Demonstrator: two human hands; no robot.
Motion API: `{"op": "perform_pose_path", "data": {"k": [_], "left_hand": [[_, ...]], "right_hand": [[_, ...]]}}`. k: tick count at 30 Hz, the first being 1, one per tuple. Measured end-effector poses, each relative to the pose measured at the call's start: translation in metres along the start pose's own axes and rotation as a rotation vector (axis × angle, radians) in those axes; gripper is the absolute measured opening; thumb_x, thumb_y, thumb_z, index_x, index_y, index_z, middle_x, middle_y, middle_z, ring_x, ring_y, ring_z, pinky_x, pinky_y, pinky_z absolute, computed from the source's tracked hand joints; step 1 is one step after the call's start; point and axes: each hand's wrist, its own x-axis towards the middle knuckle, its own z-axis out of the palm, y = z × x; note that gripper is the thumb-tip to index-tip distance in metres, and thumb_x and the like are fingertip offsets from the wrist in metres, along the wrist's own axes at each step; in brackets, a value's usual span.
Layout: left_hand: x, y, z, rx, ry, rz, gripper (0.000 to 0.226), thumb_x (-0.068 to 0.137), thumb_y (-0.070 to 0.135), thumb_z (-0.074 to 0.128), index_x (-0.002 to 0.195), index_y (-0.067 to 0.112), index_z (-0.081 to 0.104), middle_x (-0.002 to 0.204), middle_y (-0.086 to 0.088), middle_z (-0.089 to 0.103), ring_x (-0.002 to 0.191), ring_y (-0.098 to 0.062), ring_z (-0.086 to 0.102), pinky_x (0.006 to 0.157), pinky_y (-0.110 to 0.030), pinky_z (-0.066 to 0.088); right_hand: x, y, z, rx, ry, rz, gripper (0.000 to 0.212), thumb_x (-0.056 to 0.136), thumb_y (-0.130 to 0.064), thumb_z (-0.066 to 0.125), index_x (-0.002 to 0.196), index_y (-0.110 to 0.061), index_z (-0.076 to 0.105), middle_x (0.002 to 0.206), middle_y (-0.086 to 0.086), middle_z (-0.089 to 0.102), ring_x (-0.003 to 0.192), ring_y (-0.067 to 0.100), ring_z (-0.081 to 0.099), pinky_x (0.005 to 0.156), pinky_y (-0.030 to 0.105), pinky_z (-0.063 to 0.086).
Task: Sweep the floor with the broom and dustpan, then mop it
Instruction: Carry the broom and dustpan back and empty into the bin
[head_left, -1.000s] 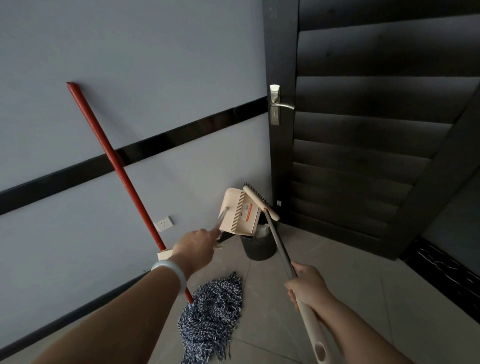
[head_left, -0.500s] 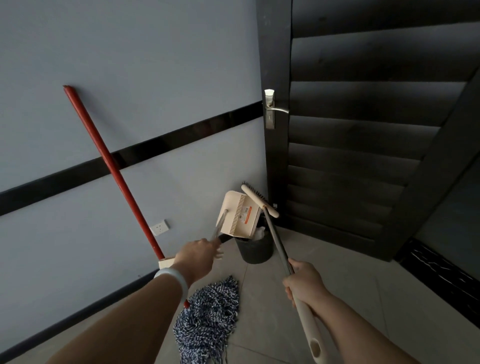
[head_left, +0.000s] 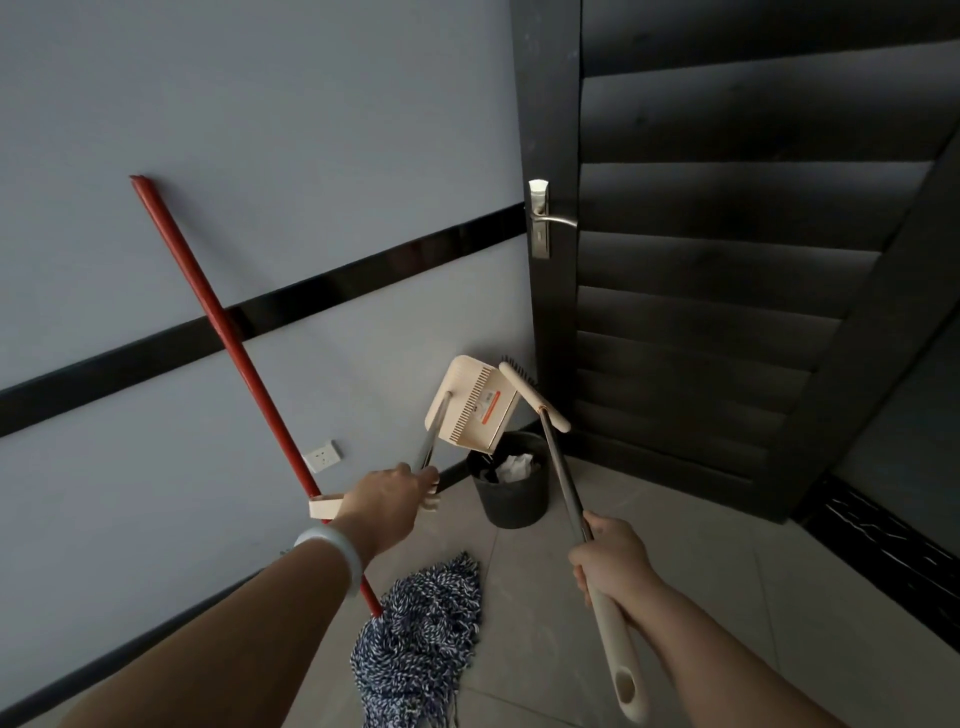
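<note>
Dustpan (head_left: 470, 405) held tipped up over the bin (head_left: 511, 486), pan mouth turned down toward the bin's opening, just above its rim; left hand (head_left: 384, 499) curled round the lower end of the pan's thin metal stem. Broom (head_left: 563, 467) beside it, head raised just above and right of the bin, close against the pan's edge; whether they touch, cannot tell. Right hand (head_left: 615, 564) wrapped round the broom shaft where grey metal meets the cream grip. Judgement: both tools look like light plastic on thin stiff tube, easy to carry one-handed, but long, so the heads will swing; a hold nearer the head would steady each, the smooth metal may slip, the cream grip less so. Mop (head_left: 415, 649) not in hand: strings heaped on the floor left of the bin, red pole (head_left: 223, 322) leaning on the wall (head_left: 260, 156) well left of the bin. Judgement: strings soft and floppy, heavier once wet; take the pole at mid-length. Bin holds crumpled white paper (head_left: 514, 464) and stands in the corner against the dark door (head_left: 727, 260), handle (head_left: 545, 218) above it. Socket (head_left: 322, 456) on the wall left of the bin. In the way: the mop head lies between the person and the bin; the bin looks light enough to tip if knocked.
</note>
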Motion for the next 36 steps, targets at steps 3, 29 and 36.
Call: {"op": "perform_pose_path", "data": {"k": [3, 29, 36], "left_hand": [[0.001, 0.005, 0.007, -0.051, -0.053, 0.007, 0.034, 0.095, 0.011, 0.048, 0.127, 0.024, 0.048, 0.111, -0.004, 0.062, 0.097, -0.024, 0.065, 0.074, -0.028, 0.049], [0.037, 0.026, 0.027, -0.45, -0.25, -0.365, 0.066, 0.096, 0.064, 0.022, 0.115, 0.017, 0.063, 0.097, -0.01, 0.068, 0.093, -0.024, 0.066, 0.091, -0.039, 0.05], [0.024, 0.016, 0.011, -0.416, -0.053, -0.406, 0.07, 0.091, 0.071, 0.014, 0.075, 0.018, 0.056, 0.086, -0.008, 0.063, 0.084, -0.027, 0.062, 0.082, -0.036, 0.048]], "right_hand": [[0.0, 0.004, 0.001, -0.007, -0.013, 0.007, 0.073, 0.079, 0.007, 0.045, 0.145, -0.022, 0.039, 0.064, 0.013, 0.062, 0.04, 0.015, 0.051, 0.04, 0.022, 0.044], [0.002, 0.011, 0.002, -0.012, -0.048, 0.03, 0.071, 0.08, 0.008, 0.045, 0.144, -0.022, 0.041, 0.064, 0.015, 0.06, 0.045, 0.018, 0.05, 0.043, 0.027, 0.047], [-0.003, 0.015, 0.008, 0.01, -0.043, 0.041, 0.075, 0.081, 0.008, 0.044, 0.147, -0.026, 0.034, 0.068, 0.012, 0.062, 0.045, 0.016, 0.05, 0.042, 0.025, 0.045]]}}
